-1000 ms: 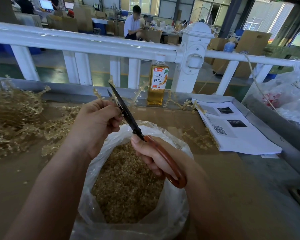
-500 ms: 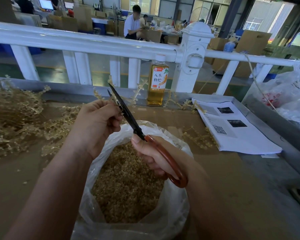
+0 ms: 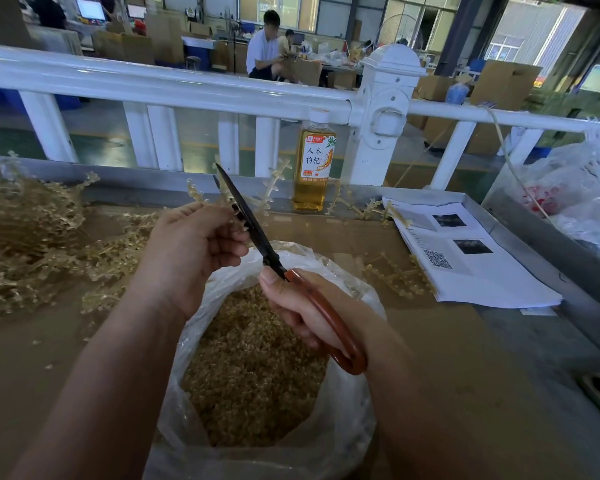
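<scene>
— Two hands busy: how do we handle the pale, knobbly plastic sprig [image 3: 197,195]?
— Lightly; we judge it featherweight, stiff and brittle, so we take its stem. Our left hand [image 3: 191,251] curls round it above the clear plastic bag [image 3: 347,410] of clippings [image 3: 250,368].
— And our right hand [image 3: 302,306]?
— Wrapped round the orange-handled, black-bladed scissors [image 3: 253,223], blades just beside our left fingertips.

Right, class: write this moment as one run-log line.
left hand: pinches sprig | right hand: grips scissors | scissors: slightly open, at the sprig | below: plastic bag of cut pieces | stage: trimming
</scene>
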Tool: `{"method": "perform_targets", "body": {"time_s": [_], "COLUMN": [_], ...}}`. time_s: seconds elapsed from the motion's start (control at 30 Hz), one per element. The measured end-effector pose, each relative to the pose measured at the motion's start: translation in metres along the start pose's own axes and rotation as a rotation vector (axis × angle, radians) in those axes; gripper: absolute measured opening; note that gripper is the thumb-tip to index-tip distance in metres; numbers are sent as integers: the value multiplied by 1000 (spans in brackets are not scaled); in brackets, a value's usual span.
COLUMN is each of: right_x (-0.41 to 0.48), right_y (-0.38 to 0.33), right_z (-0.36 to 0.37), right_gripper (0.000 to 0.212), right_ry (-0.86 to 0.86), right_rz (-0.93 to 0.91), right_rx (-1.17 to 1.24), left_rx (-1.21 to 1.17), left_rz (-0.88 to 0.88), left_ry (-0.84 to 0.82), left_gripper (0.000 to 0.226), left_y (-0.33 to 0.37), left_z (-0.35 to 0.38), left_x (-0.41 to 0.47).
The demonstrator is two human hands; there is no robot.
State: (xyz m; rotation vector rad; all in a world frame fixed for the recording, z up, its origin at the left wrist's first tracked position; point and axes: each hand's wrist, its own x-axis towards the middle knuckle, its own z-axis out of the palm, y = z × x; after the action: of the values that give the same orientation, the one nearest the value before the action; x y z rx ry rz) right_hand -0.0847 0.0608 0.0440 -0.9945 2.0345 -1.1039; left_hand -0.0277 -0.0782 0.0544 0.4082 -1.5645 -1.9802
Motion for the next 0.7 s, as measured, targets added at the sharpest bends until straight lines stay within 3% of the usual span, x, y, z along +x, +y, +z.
{"method": "perform_targets", "body": {"time_s": [0.7], "right_x": [-9], "right_y": [-17], "right_z": [0], "right_gripper": [34], "right_ry": [-21], "right_rz": [76], "right_rx": [61], "left_rx": [60], "left_rz": [16], "left_ry": [-8], "left_gripper": [20], "left_y": [3], "left_z": [3], "left_x": [-4]}}
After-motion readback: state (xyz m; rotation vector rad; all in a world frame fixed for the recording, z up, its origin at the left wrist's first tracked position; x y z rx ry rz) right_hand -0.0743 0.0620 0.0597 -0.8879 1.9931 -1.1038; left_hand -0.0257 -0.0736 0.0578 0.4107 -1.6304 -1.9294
